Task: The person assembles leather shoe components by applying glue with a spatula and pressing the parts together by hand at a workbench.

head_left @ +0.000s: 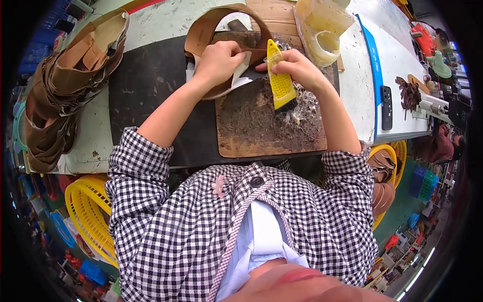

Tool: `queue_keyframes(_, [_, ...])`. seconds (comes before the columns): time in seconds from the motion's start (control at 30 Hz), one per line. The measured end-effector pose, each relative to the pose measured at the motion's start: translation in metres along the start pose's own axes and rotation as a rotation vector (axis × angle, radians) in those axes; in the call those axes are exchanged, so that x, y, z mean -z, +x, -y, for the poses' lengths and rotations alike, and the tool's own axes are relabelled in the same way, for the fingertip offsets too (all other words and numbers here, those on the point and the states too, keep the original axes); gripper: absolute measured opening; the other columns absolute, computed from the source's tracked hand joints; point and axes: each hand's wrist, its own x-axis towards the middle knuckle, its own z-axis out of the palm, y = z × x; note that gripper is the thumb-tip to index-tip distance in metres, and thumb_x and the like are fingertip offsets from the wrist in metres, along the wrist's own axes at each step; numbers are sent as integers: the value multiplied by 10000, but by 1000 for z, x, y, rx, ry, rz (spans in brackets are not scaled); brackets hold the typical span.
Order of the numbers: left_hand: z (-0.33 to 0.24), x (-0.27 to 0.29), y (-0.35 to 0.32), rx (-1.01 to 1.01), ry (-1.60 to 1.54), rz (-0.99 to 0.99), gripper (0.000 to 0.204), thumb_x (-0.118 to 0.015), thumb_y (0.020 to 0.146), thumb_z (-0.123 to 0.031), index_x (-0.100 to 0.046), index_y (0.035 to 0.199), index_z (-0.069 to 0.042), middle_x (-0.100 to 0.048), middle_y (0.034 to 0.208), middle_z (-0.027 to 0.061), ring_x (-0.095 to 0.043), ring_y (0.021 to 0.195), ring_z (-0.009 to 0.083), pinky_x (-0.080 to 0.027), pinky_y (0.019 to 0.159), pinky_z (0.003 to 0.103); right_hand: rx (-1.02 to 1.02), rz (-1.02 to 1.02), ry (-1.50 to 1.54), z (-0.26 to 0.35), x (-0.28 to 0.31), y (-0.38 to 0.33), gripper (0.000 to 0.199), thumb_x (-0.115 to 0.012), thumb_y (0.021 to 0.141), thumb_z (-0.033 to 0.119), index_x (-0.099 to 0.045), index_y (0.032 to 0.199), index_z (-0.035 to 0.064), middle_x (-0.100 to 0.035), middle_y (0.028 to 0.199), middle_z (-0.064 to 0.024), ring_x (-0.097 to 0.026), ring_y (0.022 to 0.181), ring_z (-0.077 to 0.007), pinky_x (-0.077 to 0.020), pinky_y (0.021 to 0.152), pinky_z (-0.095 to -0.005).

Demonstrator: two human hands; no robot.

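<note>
My left hand (221,61) is closed on the edge of a curved brown leather piece (198,38), which arches up and over behind both hands. Pale lining or paper-like edges show below my left fingers. In my right hand (296,69) is a flat yellow tool (279,85) with a textured face, pinched near its upper part. A dark tip at its lower end points down at a worn brown board (251,143). My right fingertips come close to the leather's lower edge; whether they touch it cannot be told.
A pile of brown leather pieces (55,100) lies on the left of the table. A translucent, yellowish, glue-crusted container (324,25) stands behind the board, whose right side is caked with grey residue. A black remote-like object (386,108) lies right. Yellow baskets (88,211) flank me.
</note>
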Motion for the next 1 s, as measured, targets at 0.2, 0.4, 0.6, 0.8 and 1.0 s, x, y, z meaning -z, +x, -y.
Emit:
queue_keyframes(0.2, [-1,-6,-12,88,-151,-67,221,-544,790,-221,-634,832,-24,-620,782,170,-602,742,313,-454,667,372,329,-498,425,1,8,-11,176,-508,843,134,-556,877,-32,-628,766,-132,-605,601,-137,-488,499,-209])
queue_keyframes(0.4, [-5,-13,-12,104,-161,-112,187,-526,796,-186,-614,816,-22,-607,738,176,-594,725,327,-446,650,392,459,-923,-137,-17,-47,7,117,-590,807,112,-589,843,1,-596,616,-102,-563,465,-159,-442,446,-260])
queue_keyframes(0.6, [1,-20,-19,-95,-155,-187,118,-548,796,-113,-574,828,-3,-591,696,157,-600,637,254,-437,572,312,645,-899,-371,-18,-53,3,82,-612,769,64,-607,827,6,-595,643,-114,-588,521,-214,-451,481,-268])
queue_keyframes(0.8, [-2,-18,-21,-40,-252,-200,77,-547,773,-94,-573,783,-23,-590,711,171,-588,684,326,-447,587,382,541,-749,-190,-28,-42,1,97,-622,786,84,-618,822,-6,-615,652,-76,-572,528,-116,-436,484,-233])
queue_keyframes(1.0, [4,-16,-13,91,-263,-122,135,-556,759,-140,-613,793,-23,-603,674,142,-600,639,255,-445,594,334,516,-577,41,-35,-37,2,101,-617,794,61,-615,848,-26,-620,721,-45,-551,595,-63,-438,538,-194])
